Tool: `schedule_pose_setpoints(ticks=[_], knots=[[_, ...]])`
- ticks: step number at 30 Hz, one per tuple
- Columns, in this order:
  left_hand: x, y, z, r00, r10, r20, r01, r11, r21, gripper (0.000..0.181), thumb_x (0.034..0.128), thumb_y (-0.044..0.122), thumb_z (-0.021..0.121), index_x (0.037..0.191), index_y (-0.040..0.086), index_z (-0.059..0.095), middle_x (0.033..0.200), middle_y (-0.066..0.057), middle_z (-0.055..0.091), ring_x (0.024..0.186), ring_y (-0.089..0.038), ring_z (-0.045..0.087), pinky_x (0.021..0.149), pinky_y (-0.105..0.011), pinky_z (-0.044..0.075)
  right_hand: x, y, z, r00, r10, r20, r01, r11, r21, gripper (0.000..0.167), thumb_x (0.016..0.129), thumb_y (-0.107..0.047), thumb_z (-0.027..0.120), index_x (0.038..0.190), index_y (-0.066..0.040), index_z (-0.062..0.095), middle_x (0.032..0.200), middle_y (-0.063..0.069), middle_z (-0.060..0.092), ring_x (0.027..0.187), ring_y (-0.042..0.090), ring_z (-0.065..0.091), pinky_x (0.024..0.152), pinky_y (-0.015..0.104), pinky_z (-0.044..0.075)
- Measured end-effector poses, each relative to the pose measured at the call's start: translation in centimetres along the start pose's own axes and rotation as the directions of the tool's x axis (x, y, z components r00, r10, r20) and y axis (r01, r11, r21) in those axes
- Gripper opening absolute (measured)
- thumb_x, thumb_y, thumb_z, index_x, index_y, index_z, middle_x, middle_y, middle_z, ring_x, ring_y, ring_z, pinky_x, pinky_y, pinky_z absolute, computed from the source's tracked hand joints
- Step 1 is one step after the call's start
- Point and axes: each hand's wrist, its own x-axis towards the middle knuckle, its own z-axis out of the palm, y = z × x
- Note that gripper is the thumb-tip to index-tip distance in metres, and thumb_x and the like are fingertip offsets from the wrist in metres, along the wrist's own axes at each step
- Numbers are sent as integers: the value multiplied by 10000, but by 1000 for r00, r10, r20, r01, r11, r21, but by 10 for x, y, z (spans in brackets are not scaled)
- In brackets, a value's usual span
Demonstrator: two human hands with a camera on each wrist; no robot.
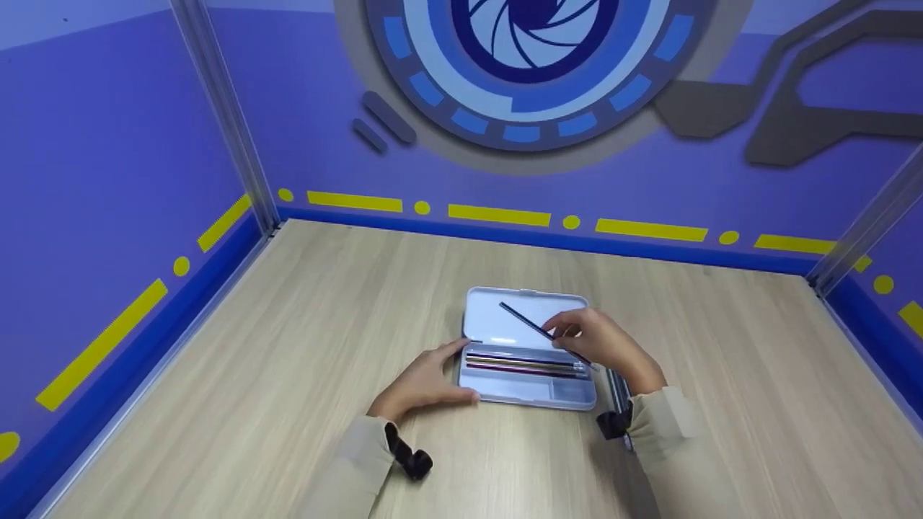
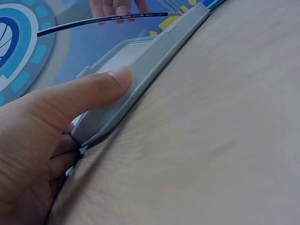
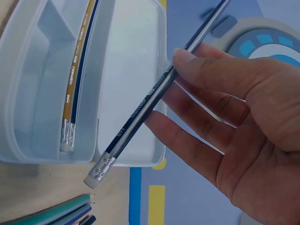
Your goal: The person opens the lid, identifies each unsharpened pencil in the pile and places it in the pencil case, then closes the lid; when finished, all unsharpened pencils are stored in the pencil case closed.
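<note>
An opened white pencil case (image 1: 508, 389) lies on the table, its lid (image 1: 497, 323) folded back on the far side. My left hand (image 1: 425, 375) grips its left end, the thumb pressing the near wall and the fingers round the far side. Over the case, my right hand (image 1: 609, 342) pinches a dark striped pencil (image 3: 140, 114) between thumb and fingertips. Its white eraser end (image 3: 91, 181) points down toward the right end of the case. Several pencils (image 1: 519, 365), a yellow one (image 3: 75, 79) among them, lie in the long compartment, with erasers to the right.
More pencils (image 3: 47, 212) lie on the table right of the case, partly hidden under my right wrist (image 1: 649, 382). Blue-purple panels (image 1: 303, 130) with yellow marks enclose the wooden tabletop (image 1: 288, 310) at the back and sides.
</note>
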Motion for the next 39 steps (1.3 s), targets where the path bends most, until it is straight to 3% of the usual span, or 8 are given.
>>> schedule_pose_setpoints(ticks=[10, 21, 39], knots=[[1, 0, 0, 1000, 14, -2, -14, 1000, 2, 985, 648, 426, 861, 1470, 137, 401, 1473, -112, 454, 1373, -274, 399, 1131, -467, 334, 10, -8, 13, 995, -78, 60, 80, 996, -27, 268, 825, 48, 684, 1040, -100, 744, 915, 22, 725, 818, 133, 633, 793, 371, 574], [0, 1, 1, 1000, 28, -10, -28, 1000, 2, 999, 639, 439, 866, 1467, 124, 405, 1471, -135, 451, 1374, -284, 400, 1140, -455, 326, 16, -7, 26, 984, -124, 130, 133, 990, -57, 278, 813, 75, 682, 1020, -96, 754, 937, 30, 737, 788, 103, 649, 752, 320, 583], [0, 0, 0, 1000, 22, -2, -22, 1000, -10, 994, 637, 436, 868, 1470, 155, 404, 1481, -104, 445, 1382, -277, 387, 1146, -458, 314, 17, -8, 41, 991, -57, 124, 72, 991, -116, 259, 816, 47, 673, 1006, -99, 773, 1007, 45, 743, 868, 149, 642, 845, 402, 565]])
